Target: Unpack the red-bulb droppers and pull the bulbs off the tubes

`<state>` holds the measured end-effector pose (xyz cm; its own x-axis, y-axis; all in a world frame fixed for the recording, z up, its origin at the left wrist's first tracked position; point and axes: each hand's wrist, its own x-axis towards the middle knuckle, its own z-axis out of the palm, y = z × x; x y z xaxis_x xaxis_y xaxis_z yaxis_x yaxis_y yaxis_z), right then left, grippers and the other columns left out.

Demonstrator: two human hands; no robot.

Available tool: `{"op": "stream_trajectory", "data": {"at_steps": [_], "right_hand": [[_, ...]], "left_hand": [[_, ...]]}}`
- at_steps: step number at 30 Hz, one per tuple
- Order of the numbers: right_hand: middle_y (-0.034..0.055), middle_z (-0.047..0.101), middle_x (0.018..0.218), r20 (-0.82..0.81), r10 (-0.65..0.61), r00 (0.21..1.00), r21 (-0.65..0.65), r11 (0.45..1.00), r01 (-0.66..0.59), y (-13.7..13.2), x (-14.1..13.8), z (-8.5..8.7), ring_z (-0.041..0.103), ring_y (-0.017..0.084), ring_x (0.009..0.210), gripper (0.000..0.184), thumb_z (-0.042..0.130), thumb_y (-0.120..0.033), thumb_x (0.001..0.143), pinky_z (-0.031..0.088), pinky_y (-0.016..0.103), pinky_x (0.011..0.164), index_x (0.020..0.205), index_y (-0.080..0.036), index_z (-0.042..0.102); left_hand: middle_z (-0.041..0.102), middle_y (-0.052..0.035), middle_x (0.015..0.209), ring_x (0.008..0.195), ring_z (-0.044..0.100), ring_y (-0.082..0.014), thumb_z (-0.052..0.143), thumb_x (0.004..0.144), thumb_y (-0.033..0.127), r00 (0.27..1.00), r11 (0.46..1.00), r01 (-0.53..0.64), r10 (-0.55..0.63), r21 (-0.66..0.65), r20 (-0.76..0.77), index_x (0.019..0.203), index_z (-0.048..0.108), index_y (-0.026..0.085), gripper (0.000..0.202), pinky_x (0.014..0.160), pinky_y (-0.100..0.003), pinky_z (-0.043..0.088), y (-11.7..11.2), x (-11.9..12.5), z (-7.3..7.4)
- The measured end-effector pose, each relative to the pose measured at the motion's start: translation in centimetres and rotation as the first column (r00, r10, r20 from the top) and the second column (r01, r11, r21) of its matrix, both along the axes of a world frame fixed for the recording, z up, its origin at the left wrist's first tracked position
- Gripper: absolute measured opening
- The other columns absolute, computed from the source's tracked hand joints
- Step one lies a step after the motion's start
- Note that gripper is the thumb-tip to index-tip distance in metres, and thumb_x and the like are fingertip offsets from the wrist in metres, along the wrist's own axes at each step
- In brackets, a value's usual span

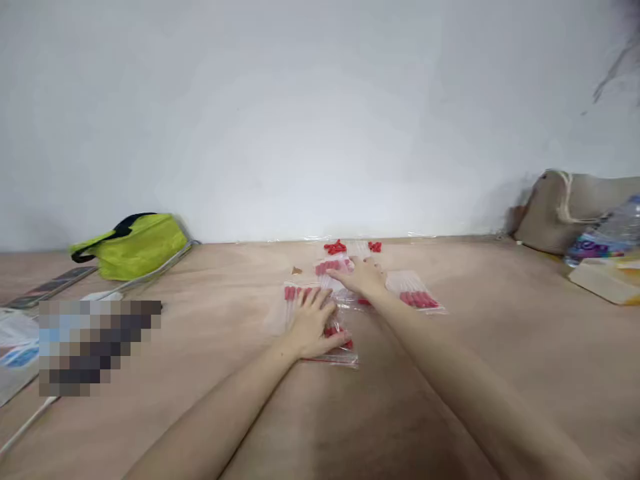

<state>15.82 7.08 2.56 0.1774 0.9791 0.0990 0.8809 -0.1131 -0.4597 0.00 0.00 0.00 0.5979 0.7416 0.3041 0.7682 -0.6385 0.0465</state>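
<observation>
Several clear plastic bags with red pieces inside lie on the brown table [450, 400] in front of me. My left hand [313, 327] rests flat, fingers spread, on the nearest bag [340, 357]. My right hand [361, 277] reaches farther out and lies with fingers stretched over another bag [327, 267]. One more bag [415, 293] lies just right of my right hand. Loose red pieces [336, 248] sit near the wall behind the bags.
A lime-green pouch [133, 245] lies at the back left, with a dark flat strip [50, 287] and white cords beside it. At the right stand a beige bag [565, 207], a plastic bottle [605, 240] and a pale box [603, 280]. A white wall [300, 120] backs the table.
</observation>
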Motion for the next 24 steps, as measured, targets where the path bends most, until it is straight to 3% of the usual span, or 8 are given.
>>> {"op": "stream_trajectory", "data": {"at_steps": [2, 5, 8, 12, 16, 19, 24], "right_hand": [[0.0181, 0.040, 0.123, 0.033, -0.073, 0.997, -0.009, 0.997, 0.073, 0.4, -0.7, -0.4, 0.038, 0.036, 0.113, 0.088, 0.054, -0.072, 0.052, 0.025, 0.049, 0.089, 0.121, -0.019, 0.041], [0.0188, 0.045, 0.117, 0.009, -0.162, 0.987, 0.026, 0.986, 0.162, 0.9, -1.0, -0.9, 0.043, 0.035, 0.109, 0.072, 0.065, -0.051, 0.055, 0.025, 0.050, 0.089, 0.115, -0.016, 0.045], [0.0188, 0.049, 0.110, -0.076, -0.181, 0.981, 0.077, 0.979, 0.187, 1.3, -0.3, -1.2, 0.050, 0.032, 0.101, 0.050, 0.060, -0.032, 0.064, 0.031, 0.050, 0.084, 0.110, -0.015, 0.049], [0.0121, 0.056, 0.104, -0.135, -0.085, 0.987, 0.157, 0.982, 0.106, 1.2, 1.3, -1.7, 0.053, 0.025, 0.097, 0.038, 0.052, -0.017, 0.066, 0.037, 0.041, 0.081, 0.104, -0.018, 0.054], [0.0051, 0.062, 0.096, -0.175, 0.048, 0.983, 0.266, 0.964, 0.001, -0.1, 4.0, -2.4, 0.056, 0.017, 0.090, 0.030, 0.048, -0.012, 0.066, 0.041, 0.028, 0.078, 0.093, -0.017, 0.059], [0.0038, 0.064, 0.090, -0.192, 0.098, 0.977, 0.337, 0.941, -0.028, -1.5, 6.9, -3.0, 0.056, 0.015, 0.082, 0.028, 0.047, -0.015, 0.066, 0.042, 0.026, 0.075, 0.090, -0.017, 0.061], [0.0053, 0.060, 0.083, -0.216, 0.153, 0.964, 0.416, 0.908, -0.051, -3.5, 11.1, -3.8, 0.053, 0.015, 0.070, 0.023, 0.050, -0.026, 0.068, 0.043, 0.028, 0.065, 0.086, -0.016, 0.061]], "left_hand": [[0.037, -0.0095, 0.132, 0.119, 0.030, -0.0324, 0.046, 0.070, 0.065, 0.999, 0.998, -0.039, 0.040, -0.042, 0.018, 0.095, 0.051, 0.020, 0.052, 0.097, -0.051, 0.019, 0.1, -0.2, 0.0], [0.040, -0.0087, 0.128, 0.117, 0.032, -0.0313, 0.049, 0.069, 0.062, 0.995, 0.993, -0.094, 0.097, -0.074, 0.034, 0.096, 0.051, 0.021, 0.049, 0.095, -0.051, 0.023, 0.3, -0.3, 0.0], [0.043, -0.0066, 0.126, 0.117, 0.033, -0.0280, 0.048, 0.074, 0.050, 0.987, 0.986, -0.153, 0.156, -0.073, 0.032, 0.099, 0.050, 0.022, 0.037, 0.096, -0.047, 0.023, 0.6, -0.3, -0.1], [0.047, -0.0039, 0.121, 0.116, 0.037, -0.0230, 0.039, 0.081, 0.036, 0.951, 0.945, -0.307, 0.308, -0.113, -0.011, 0.101, 0.049, 0.024, 0.025, 0.096, -0.044, 0.025, 1.4, -0.9, -0.1], [0.052, -0.0045, 0.115, 0.112, 0.042, -0.0232, 0.034, 0.083, 0.032, 0.912, 0.899, -0.411, 0.408, -0.149, -0.052, 0.100, 0.050, 0.023, 0.025, 0.093, -0.046, 0.029, 2.4, -2.1, 0.4], [0.052, -0.0053, 0.115, 0.108, 0.046, -0.0235, 0.033, 0.083, 0.030, 0.900, 0.888, -0.435, 0.427, -0.152, -0.081, 0.102, 0.051, 0.024, 0.027, 0.091, -0.045, 0.032, 2.8, -3.0, 1.1], [0.046, -0.0154, 0.120, 0.117, 0.034, -0.0356, 0.043, 0.078, 0.030, 0.846, 0.848, -0.527, 0.516, -0.059, -0.130, 0.102, 0.056, 0.017, 0.030, 0.095, -0.057, 0.018, 1.8, -1.6, 2.4]]}}
